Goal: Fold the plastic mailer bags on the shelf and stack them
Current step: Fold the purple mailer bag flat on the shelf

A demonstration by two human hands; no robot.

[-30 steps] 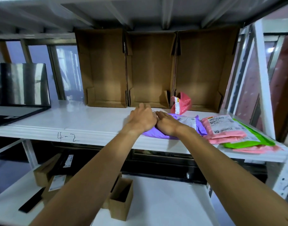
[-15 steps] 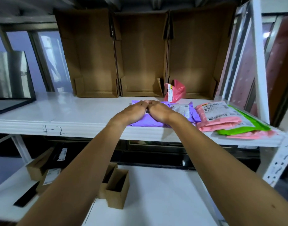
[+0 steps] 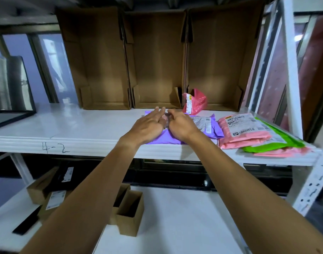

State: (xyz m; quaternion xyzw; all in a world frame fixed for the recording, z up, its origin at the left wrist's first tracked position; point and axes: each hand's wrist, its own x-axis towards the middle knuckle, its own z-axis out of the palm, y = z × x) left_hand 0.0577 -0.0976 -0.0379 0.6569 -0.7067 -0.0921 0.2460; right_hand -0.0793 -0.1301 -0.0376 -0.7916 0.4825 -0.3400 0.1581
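Pressing purple mailer [image 3: 212, 128] (shelf [image 3: 83, 129]); left hand [image 3: 148, 126], right hand [image 3: 182, 126]

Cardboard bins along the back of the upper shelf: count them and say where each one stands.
3, side by side against the back: the left bin, the middle bin, and the right bin, with a red bag at its front.

Dim, soft blur, wide-angle bending at edges.

Glossy white shelf [image 3: 74, 129] is catching window light near its front edge, where a smooth purple plastic mailer [image 3: 210, 129] is lying beside shiny pink mailers [image 3: 243, 136] and a green one [image 3: 278, 143]; matt brown cardboard bins [image 3: 157, 57] are lining the back edge.
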